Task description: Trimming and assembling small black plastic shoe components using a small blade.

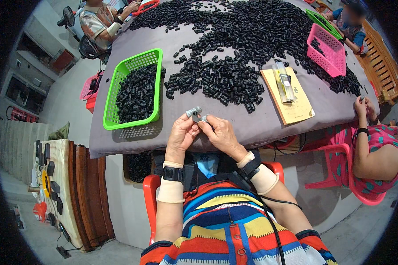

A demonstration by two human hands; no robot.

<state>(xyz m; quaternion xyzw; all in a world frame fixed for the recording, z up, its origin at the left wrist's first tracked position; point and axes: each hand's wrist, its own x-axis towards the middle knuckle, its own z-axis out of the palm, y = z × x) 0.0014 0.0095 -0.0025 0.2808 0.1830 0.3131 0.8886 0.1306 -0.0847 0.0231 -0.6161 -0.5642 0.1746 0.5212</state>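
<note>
My left hand point(182, 132) and my right hand point(220, 134) meet over the near edge of a grey-covered table point(252, 126). Both pinch a small grey plastic part point(194, 113) between their fingertips; it sticks up above the left thumb. Whether it is one piece or two pressed together I cannot tell. A big heap of small black plastic parts point(234, 57) spreads across the table beyond my hands. A green basket point(119, 121) filled with the same black parts stands to the left of my hands.
A yellow-brown envelope point(296, 108) with a clear tube on it lies to the right. A pink basket point(329, 66) and another green basket point(325, 22) stand at the far right. Other people sit at the table's right, far left and far right. A red chair point(151, 190) is under me.
</note>
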